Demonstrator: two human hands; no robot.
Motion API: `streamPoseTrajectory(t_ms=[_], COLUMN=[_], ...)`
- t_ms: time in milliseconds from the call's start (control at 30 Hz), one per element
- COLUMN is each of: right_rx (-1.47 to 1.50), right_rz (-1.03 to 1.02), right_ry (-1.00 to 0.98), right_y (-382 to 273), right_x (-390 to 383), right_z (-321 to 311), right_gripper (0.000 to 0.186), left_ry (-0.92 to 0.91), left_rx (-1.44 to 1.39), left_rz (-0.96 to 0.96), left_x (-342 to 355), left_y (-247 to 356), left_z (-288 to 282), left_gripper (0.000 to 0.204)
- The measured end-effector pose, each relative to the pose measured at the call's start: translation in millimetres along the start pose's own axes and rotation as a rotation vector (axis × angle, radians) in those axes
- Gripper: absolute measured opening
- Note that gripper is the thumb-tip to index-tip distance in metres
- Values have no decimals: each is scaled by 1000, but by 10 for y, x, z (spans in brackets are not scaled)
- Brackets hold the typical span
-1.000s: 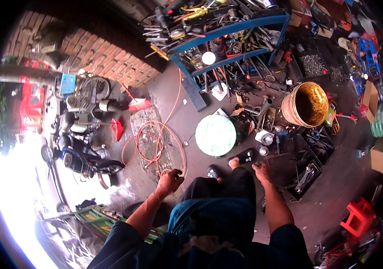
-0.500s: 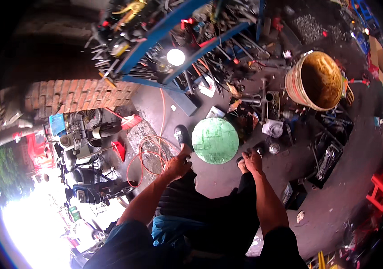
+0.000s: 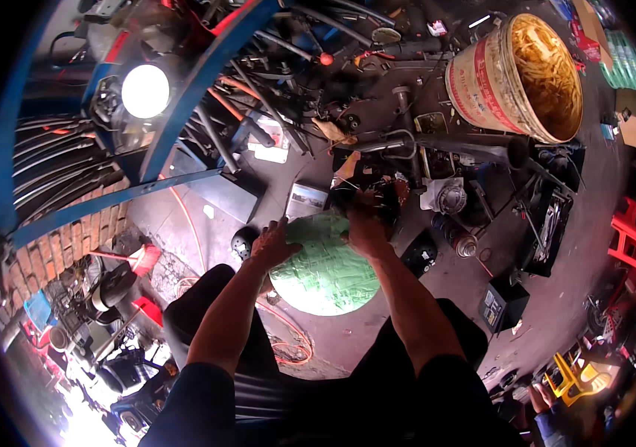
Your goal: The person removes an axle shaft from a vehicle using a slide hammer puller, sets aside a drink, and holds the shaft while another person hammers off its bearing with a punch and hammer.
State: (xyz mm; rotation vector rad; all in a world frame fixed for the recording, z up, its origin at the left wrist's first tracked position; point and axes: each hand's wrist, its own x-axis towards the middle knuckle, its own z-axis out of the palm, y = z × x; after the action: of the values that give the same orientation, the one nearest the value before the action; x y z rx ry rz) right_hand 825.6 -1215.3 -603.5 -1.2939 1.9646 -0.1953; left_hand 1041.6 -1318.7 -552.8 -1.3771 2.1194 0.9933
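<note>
A round green disc [image 3: 325,277], like a seat pad wrapped in shiny tape, lies low between my knees; what supports it is hidden. My left hand [image 3: 273,246] is at its far left rim, fingers spread and the thumb over the green top. At the far right rim is my right hand [image 3: 367,232], its thumb near the edge and its fingers stretched forward over dark clutter, where they are hard to make out. I see nothing held in either hand. A small flat box [image 3: 306,202] with a picture on it lies just beyond the disc.
Metal tools and parts crowd the floor ahead, with a long dark pipe [image 3: 474,147] among them. A large grimy bucket [image 3: 474,86] stands at the far right. A blue rack [image 3: 206,71] rises far left; an orange hose [image 3: 190,223] runs below it. A spray can [image 3: 464,243] lies right.
My view has come lower and closer to the floor, with my knees now bent on both sides. Both hands have moved forward from beside the green disc to its far rim.
</note>
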Motion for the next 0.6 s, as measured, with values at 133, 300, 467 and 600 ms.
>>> streamPoseTrajectory(t_ms=[133, 300, 467, 600], right_rx=[-164, -96, -32, -114], right_rz=[-12, -217, -274, -307], right_ry=[-466, -1057, -1248, -1174], right_y=[187, 462, 188, 82], right_x=[2, -63, 77, 7], right_z=[172, 1043, 1199, 1408], right_gripper=[50, 41, 37, 33], left_ry=[-362, -633, -952, -1009], left_rx=[118, 284, 453, 629], left_rz=[-1, 279, 438, 565], left_x=[179, 149, 278, 289], left_y=[-81, -529, -413, -510], left_z=[194, 742, 893, 1111], left_gripper=[53, 46, 35, 38])
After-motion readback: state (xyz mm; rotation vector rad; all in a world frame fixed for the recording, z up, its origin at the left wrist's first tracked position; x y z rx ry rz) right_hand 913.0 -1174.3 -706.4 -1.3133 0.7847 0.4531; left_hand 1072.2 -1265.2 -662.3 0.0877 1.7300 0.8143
